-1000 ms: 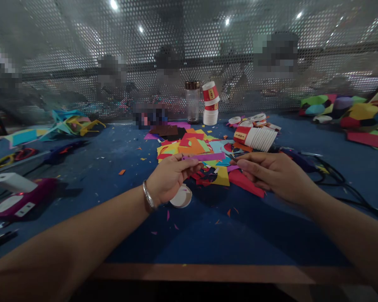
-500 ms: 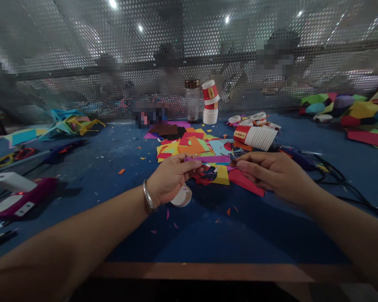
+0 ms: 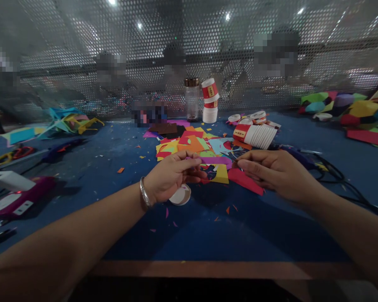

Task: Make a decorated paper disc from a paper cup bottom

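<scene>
Paper strip point(image 3: 216, 160), purple and narrow, is stretched out level between my two hands, above the near part of the scrap pile point(image 3: 189, 144). On my left, the left grip point(image 3: 168, 177) is pinching one end of it between thumb and forefinger, a silver bracelet point(image 3: 145, 193) round the wrist. Over to the right grip point(image 3: 271, 171): thumb and forefinger brought together right by the strip's other end, and from here I cannot tell whether they have hold of it or of something small and dark at the tips. Just below the left palm I see a round white lid point(image 3: 180, 197) lying on the blue worktop point(image 3: 192, 239), with a few purple and orange snippets nearby. A red sheet point(image 3: 245, 181) lies under the right fingertips, a yellow piece point(image 3: 221, 174) just beside it. Behind the right hand, a stack of paper cups point(image 3: 255, 135) rests on its side; farther back, a glass bottle point(image 3: 192, 100) stands upright next to a tilting cup tower point(image 3: 210, 100). Out left, I've got a magenta power strip point(image 3: 22, 199) with a white plug block on top.
</scene>
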A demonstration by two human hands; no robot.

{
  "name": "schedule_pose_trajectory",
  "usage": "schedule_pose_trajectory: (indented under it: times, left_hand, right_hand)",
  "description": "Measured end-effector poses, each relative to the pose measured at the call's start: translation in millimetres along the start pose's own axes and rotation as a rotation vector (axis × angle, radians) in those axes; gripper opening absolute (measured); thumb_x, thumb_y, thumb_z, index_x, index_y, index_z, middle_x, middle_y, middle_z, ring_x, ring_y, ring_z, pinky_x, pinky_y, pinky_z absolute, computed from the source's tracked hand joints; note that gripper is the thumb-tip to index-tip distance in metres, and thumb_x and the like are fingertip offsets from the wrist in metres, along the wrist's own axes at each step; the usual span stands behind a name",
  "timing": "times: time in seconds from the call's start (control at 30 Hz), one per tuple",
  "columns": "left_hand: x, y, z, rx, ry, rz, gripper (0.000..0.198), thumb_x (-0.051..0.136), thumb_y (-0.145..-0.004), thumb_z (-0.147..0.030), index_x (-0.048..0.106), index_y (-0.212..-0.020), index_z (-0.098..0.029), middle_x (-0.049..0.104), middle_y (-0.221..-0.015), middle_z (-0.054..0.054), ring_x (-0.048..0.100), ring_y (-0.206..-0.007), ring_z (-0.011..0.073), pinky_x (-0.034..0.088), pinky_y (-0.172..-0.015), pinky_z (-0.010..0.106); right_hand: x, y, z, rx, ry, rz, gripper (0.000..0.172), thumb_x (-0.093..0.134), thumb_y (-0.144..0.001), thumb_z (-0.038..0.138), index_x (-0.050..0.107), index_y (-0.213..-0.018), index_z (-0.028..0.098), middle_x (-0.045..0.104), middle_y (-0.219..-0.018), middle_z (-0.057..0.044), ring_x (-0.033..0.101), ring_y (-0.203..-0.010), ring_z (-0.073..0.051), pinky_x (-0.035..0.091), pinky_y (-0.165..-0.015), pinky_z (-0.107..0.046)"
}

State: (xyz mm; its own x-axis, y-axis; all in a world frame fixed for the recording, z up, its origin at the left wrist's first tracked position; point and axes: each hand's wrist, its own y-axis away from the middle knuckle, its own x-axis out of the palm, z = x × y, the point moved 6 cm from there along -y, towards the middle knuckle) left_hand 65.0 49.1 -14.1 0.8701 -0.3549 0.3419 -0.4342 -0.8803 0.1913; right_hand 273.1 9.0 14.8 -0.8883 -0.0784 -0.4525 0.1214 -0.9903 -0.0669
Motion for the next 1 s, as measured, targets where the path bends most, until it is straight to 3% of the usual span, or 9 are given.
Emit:
schedule_pose_trajectory:
  times: [0.2,0.47,0.8,1.0]
  left_hand:
    - [-2.7,2,-4,0.050,-0.052,-0.022,0.016,0.075,-0.084,-0.015,0.060,-0.088,-0.019,0.069,-0.068,-0.003,0.072,-0.059,0.0127,0.048,-0.053,0.020]
    - [-1.0,4,-12,0.181,0.011,-0.042,0.004,0.071,-0.076,-0.015,0.067,-0.075,-0.014,0.069,-0.069,0.001,0.066,-0.063,0.0106,0.054,-0.063,0.022]
    - [-1.7,5,-20,0.352,-0.097,-0.077,0.018,0.083,-0.073,-0.014,0.068,-0.084,-0.016,0.073,-0.074,0.000,0.068,-0.065,0.0098,0.053,-0.068,0.022]
    - [-1.0,2,-16,0.383,-0.089,-0.055,0.028,0.090,-0.069,-0.019,0.069,-0.087,-0.016,0.075,-0.078,0.000,0.073,-0.073,0.0129,0.057,-0.072,0.024]
  right_hand:
    - [0,-3,0,-0.002,-0.168,-0.015,0.056,0.076,-0.077,0.073,0.062,-0.075,0.019,0.041,-0.057,0.007,0.027,-0.043,-0.005,0.014,-0.040,-0.023]
    - [8,-3,3,-0.003,-0.246,0.065,0.054,0.075,-0.084,0.068,0.055,-0.069,0.019,0.046,-0.057,0.007,0.030,-0.041,-0.003,0.014,-0.037,-0.022]
    - [17,0,-3,0.086,-0.346,0.152,0.052,0.077,-0.083,0.065,0.054,-0.074,0.020,0.044,-0.060,0.007,0.028,-0.041,-0.002,0.012,-0.038,-0.022]
    - [17,0,-2,0.082,-0.343,0.170,0.050,0.076,-0.087,0.061,0.052,-0.071,0.019,0.045,-0.060,0.007,0.028,-0.042,-0.002,0.012,-0.038,-0.022]
